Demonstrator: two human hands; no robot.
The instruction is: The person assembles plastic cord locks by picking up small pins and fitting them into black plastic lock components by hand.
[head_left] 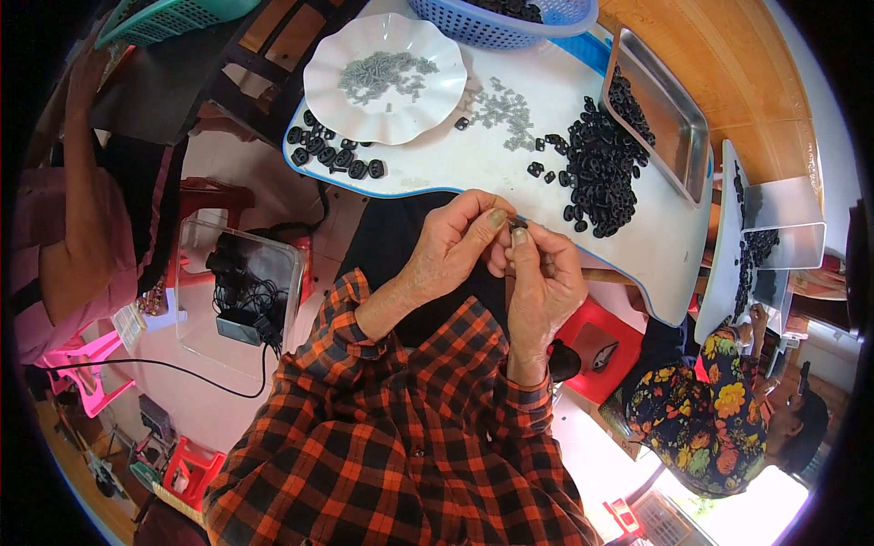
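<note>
You pinched a small black plastic toggle piece between the fingers of your left hand and right hand, just above the white worktop edge. It looked light, stiff, probably slippery; gripping its flat sides suited it best.

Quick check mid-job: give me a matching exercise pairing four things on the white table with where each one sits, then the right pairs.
1. white scalloped plate
2. blue plastic basket
3. shiny metal tray
4. large heap of black plastic pieces

A. far edge, top centre
B. centre-right of the table, beside the tray
C. right edge, tilted
D. far left, holding small grey pieces

Pairs: 1-D, 2-A, 3-C, 4-B
</note>
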